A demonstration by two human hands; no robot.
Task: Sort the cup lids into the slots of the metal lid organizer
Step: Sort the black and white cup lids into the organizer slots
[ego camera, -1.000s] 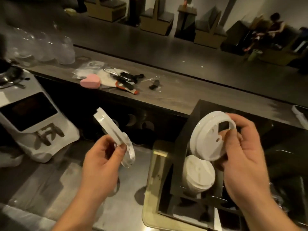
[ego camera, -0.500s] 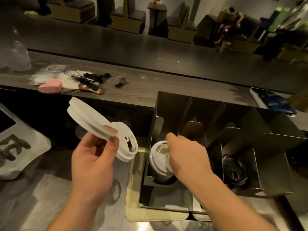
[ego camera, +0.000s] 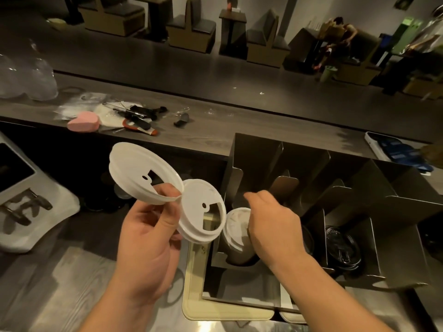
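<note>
My left hand (ego camera: 146,238) holds two white cup lids fanned apart: a larger lid (ego camera: 141,173) up and to the left, a smaller lid (ego camera: 199,212) lower right. The dark metal lid organizer (ego camera: 254,152) stands to the right with several upright dividers. White lids (ego camera: 236,226) are stacked on edge in its leftmost slot. My right hand (ego camera: 273,226) hovers just over that stack, fingers loosely curled, nothing visibly in them. A slot further right holds black lids (ego camera: 342,245).
A cream tray (ego camera: 191,295) lies under the organizer's front. A white machine (ego camera: 26,207) sits at the left. The wooden counter ledge (ego camera: 239,123) behind carries a pink sponge (ego camera: 82,124), scissors and small tools (ego camera: 141,116), clear cups (ego camera: 26,77) and a phone (ego camera: 398,152).
My right hand set its white lid into the leftmost slot and has lifted slightly off the stack. My left hand turned its two lids to face me.
</note>
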